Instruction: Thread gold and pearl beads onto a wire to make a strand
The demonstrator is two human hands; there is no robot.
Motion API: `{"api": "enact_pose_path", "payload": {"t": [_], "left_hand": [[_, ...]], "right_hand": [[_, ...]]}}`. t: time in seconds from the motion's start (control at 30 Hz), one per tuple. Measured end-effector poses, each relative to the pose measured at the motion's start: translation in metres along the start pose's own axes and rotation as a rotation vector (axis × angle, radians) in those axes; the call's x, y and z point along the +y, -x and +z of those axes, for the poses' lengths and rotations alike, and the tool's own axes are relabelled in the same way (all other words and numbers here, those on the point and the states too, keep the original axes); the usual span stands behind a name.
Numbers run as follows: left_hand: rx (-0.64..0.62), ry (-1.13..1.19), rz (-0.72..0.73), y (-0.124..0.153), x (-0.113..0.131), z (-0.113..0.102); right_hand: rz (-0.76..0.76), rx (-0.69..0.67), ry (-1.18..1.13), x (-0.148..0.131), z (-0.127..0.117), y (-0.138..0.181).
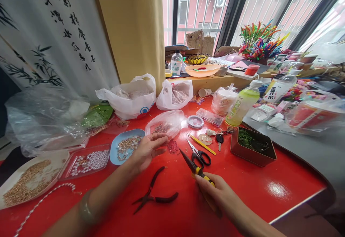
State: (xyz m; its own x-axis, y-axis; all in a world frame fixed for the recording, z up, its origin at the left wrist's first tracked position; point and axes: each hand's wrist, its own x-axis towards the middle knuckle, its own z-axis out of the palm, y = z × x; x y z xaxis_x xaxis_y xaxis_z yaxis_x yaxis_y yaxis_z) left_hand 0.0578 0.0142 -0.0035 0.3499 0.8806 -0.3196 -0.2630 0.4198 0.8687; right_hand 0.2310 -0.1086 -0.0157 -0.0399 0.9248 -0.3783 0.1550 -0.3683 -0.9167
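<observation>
My right hand [215, 194] is closed round the yellow handles of a pair of pliers [192, 165], whose dark jaws point up and left over the red table [269, 190]. My left hand [147, 150] hovers beside a small red beaded ornament [173, 146], its fingers pinched together on something I cannot make out. A second pair of dark-handled pliers [153, 194] lies on the table between my arms. Black-handled scissors [199, 154] lie just beyond the plier jaws.
A blue dish of beads [124, 147], a clear tray of pearls [87, 161] and a white plate of gold beads [27, 181] sit at the left. Plastic bags [129, 98] stand behind them. A brown tin [253, 146], keys [219, 136] and a green bottle [242, 104] are at the right.
</observation>
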Motion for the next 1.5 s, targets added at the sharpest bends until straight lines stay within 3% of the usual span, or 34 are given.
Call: {"api": "enact_pose_path", "payload": {"t": [0.27, 0.33, 0.37, 0.5, 0.6, 0.77, 0.9, 1.0, 1.13, 1.3, 1.37, 1.5], "left_hand": [[0.144, 0.212, 0.210, -0.009, 0.009, -0.015], [0.146, 0.178, 0.219, -0.007, 0.017, -0.022], [0.146, 0.143, 0.218, -0.005, 0.021, -0.025], [0.156, -0.001, 0.224, 0.004, 0.032, -0.031], [0.155, -0.089, 0.252, 0.010, 0.041, -0.032], [0.141, -0.222, 0.317, 0.020, 0.058, -0.037], [0.096, -0.308, 0.330, 0.029, 0.067, -0.040], [0.016, -0.374, 0.322, 0.036, 0.071, -0.039], [-0.068, -0.442, 0.301, 0.041, 0.071, -0.042], [-0.050, -0.623, 0.249, 0.042, 0.066, -0.059], [-0.035, -0.678, 0.215, 0.040, 0.063, -0.067], [-0.014, -0.747, 0.191, 0.034, 0.057, -0.080]], "right_hand": [[0.127, -0.103, -0.350, 0.000, -0.016, 0.003], [0.079, -0.078, -0.189, 0.000, -0.029, 0.002], [0.021, -0.035, -0.001, 0.000, -0.036, 0.001], [-0.185, 0.362, 0.853, 0.004, -0.058, -0.013], [-0.277, 0.485, 1.204, 0.012, -0.066, -0.028], [-0.434, 0.537, 1.393, 0.012, -0.070, -0.040], [-0.573, 0.612, 1.266, -0.024, -0.058, -0.038], [-0.738, 0.414, 0.880, -0.060, -0.032, -0.048], [-0.931, 0.206, 0.568, -0.092, 0.010, -0.073], [-0.715, -0.336, 0.258, -0.094, 0.029, -0.092], [-0.631, -0.400, 0.226, -0.088, 0.025, -0.096], [-0.552, -0.365, 0.282, -0.081, 0.014, -0.105]]}}
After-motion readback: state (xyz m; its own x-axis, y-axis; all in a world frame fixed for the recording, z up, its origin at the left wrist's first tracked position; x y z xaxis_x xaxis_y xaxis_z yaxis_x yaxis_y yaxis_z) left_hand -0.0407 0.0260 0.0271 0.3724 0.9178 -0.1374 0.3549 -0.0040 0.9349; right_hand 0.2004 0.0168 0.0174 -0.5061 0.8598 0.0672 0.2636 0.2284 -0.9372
